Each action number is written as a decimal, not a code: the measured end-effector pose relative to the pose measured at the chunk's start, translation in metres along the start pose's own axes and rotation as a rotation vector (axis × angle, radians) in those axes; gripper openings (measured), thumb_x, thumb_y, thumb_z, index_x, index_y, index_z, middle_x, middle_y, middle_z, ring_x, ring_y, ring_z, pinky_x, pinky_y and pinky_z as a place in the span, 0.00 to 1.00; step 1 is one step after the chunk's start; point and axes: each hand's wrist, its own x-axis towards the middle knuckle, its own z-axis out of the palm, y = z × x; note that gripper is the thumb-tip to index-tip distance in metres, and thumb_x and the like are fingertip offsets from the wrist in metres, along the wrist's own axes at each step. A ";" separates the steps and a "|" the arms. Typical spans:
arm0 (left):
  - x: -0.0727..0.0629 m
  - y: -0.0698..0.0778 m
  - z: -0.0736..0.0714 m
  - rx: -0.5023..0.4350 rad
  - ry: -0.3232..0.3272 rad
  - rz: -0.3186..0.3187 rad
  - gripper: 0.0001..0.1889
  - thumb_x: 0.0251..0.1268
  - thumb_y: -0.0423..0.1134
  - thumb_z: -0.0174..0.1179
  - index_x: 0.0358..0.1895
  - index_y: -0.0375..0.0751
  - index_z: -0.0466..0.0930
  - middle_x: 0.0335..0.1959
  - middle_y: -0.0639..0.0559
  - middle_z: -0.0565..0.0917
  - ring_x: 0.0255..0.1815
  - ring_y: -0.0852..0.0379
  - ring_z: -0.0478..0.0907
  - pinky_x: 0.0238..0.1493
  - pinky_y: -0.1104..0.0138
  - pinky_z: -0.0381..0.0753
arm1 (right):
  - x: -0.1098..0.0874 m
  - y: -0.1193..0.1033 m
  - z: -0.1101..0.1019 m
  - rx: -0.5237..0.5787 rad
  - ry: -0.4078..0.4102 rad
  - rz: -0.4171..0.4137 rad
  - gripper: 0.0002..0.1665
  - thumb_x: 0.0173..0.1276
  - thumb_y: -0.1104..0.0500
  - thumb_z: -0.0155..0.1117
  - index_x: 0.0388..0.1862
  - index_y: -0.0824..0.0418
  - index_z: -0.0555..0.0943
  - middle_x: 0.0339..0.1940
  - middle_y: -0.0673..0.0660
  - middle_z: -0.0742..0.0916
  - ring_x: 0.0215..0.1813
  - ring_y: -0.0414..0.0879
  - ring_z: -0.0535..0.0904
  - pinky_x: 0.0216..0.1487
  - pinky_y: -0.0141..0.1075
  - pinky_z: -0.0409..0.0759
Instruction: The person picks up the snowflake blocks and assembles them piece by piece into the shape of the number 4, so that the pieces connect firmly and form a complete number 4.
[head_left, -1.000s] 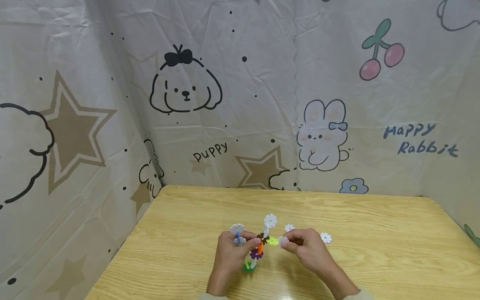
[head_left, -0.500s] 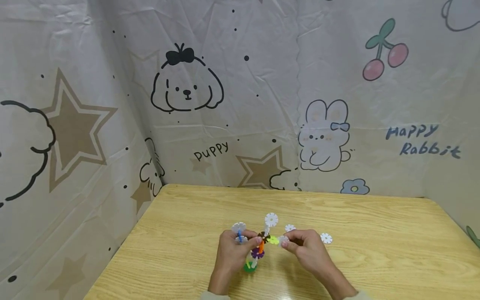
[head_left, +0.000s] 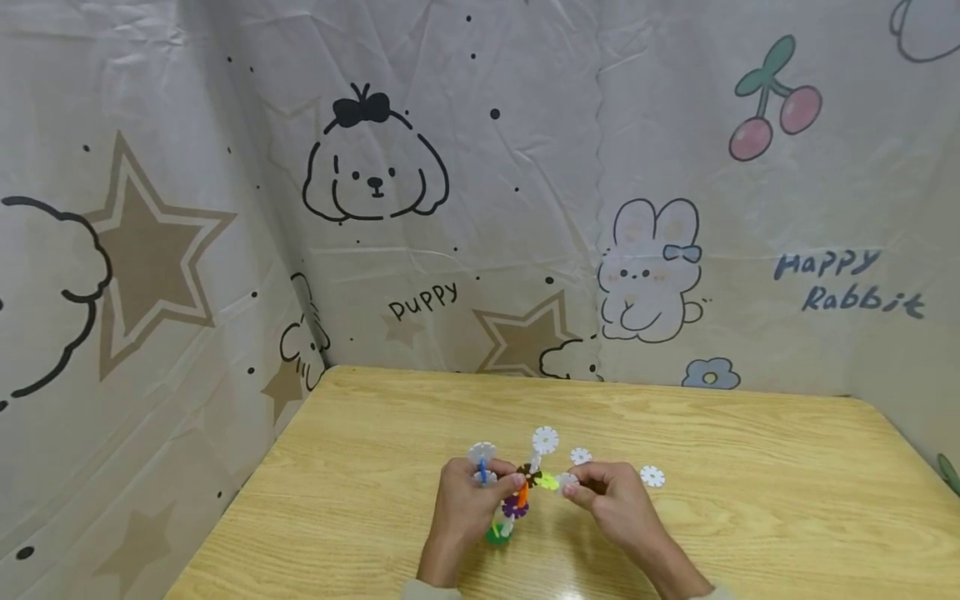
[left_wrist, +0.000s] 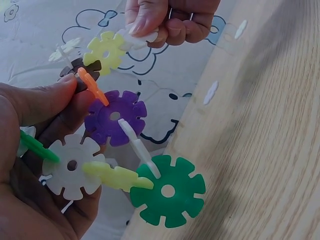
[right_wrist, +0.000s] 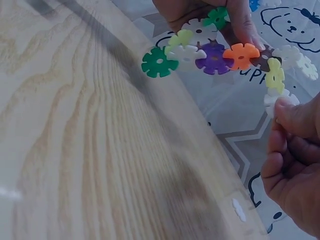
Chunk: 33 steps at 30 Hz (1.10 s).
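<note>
A linked chain of notched plastic snowflake discs is held above the table by my left hand, whose thumb and fingers pinch it at the brown disc. From there an orange disc, a purple disc and a green disc hang in line. Other white, green and blue pieces lie against the left palm, partly hidden. On the brown disc's other side sticks out a yellow disc. My right hand pinches a white disc right at the yellow disc's edge.
Two loose white discs, one nearer and one farther right, lie on the wood-grain table beyond the right hand. A printed cloth hangs behind the table and along its sides.
The head view shifts slightly. The blue piece with its white discs at the left hand tilts a little to the right; both hands keep their holds.
</note>
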 end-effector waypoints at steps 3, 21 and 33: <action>0.000 -0.001 -0.001 0.014 -0.003 0.004 0.04 0.57 0.34 0.74 0.28 0.38 0.89 0.31 0.53 0.88 0.33 0.59 0.83 0.34 0.69 0.80 | 0.000 0.000 -0.001 -0.022 -0.019 -0.024 0.02 0.66 0.68 0.67 0.34 0.68 0.86 0.31 0.60 0.87 0.34 0.46 0.80 0.37 0.34 0.79; 0.003 0.003 -0.003 0.080 -0.006 0.027 0.04 0.57 0.35 0.73 0.28 0.40 0.89 0.33 0.54 0.88 0.36 0.59 0.83 0.37 0.68 0.80 | 0.000 0.001 0.002 0.028 0.010 -0.016 0.02 0.66 0.70 0.67 0.34 0.70 0.85 0.30 0.59 0.86 0.35 0.44 0.79 0.39 0.34 0.80; 0.006 0.006 -0.004 0.089 -0.085 0.073 0.04 0.58 0.36 0.73 0.29 0.41 0.89 0.32 0.56 0.87 0.33 0.60 0.82 0.37 0.67 0.81 | -0.007 0.008 -0.006 0.055 -0.029 -0.049 0.06 0.67 0.66 0.68 0.39 0.69 0.84 0.34 0.58 0.84 0.36 0.44 0.79 0.40 0.35 0.81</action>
